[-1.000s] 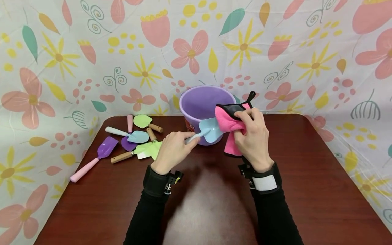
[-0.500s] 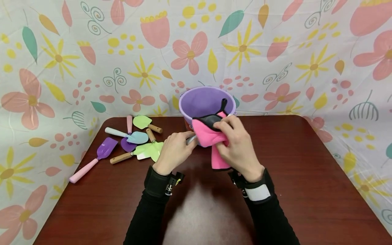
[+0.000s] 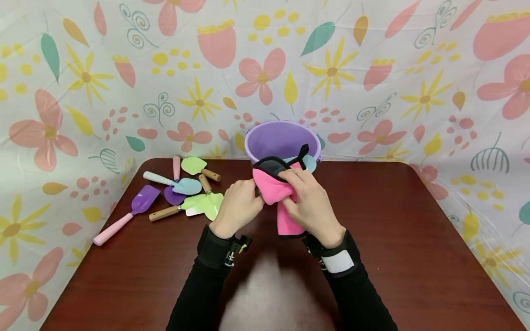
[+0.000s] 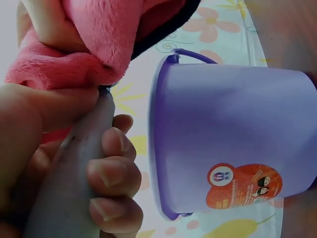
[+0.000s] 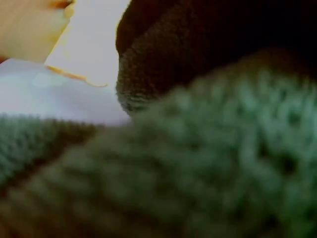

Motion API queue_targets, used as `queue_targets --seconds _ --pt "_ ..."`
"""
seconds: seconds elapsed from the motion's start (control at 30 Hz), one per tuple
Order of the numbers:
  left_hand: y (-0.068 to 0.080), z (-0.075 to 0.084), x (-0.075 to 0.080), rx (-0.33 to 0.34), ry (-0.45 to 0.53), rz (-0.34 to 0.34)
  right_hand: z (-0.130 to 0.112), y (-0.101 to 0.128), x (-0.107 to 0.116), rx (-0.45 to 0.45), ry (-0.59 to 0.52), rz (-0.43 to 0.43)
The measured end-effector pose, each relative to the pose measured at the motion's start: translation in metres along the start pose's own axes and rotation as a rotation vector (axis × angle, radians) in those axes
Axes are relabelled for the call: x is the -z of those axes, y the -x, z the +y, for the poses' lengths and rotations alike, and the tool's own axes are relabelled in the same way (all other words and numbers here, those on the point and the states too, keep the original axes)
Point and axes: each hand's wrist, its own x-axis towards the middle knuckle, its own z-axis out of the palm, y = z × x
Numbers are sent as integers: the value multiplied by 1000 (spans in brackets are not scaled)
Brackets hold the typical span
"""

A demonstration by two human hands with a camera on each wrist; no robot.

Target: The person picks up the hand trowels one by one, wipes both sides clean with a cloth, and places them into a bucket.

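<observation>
Both arms wear long black sleeves [image 3: 198, 294], close-fitting, reaching to the wrists.

Left hand [image 3: 237, 207]: bare. Just behind it, a wide black band [image 3: 213, 246] wraps the wrist. A small black unit [image 3: 236, 243] sits on the band's inner side, with a yellow fleck and a short white mark.

Right hand [image 3: 308, 204]: bare. Just behind it, a matching black wrist strap [image 3: 331, 250], carrying a white rectangular patch [image 3: 337, 262] on its back. A small black fitting shows at the strap's inner edge, with white lettering too small to read.
</observation>
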Motion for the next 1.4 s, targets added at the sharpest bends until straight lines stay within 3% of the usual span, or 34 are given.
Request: queue_targets --seconds 0.27,0.5,1.03,1.27,1.4 --pt "-3 0 -4 -59 3 33 11 -2 0 -63 -1 56" --pt "-5 1 -5 -75 27 20 17 -3 6 -93 29 97" --pt "-4 -1 -6 -58 53 -41 35 -1 34 -175 48 244" --pt "-1 1 -3 -36 79 -50 29 -1 43 -147 28 308" --pt "-2 2 -5 -33 72 -57 20 -1 41 -95 10 292"
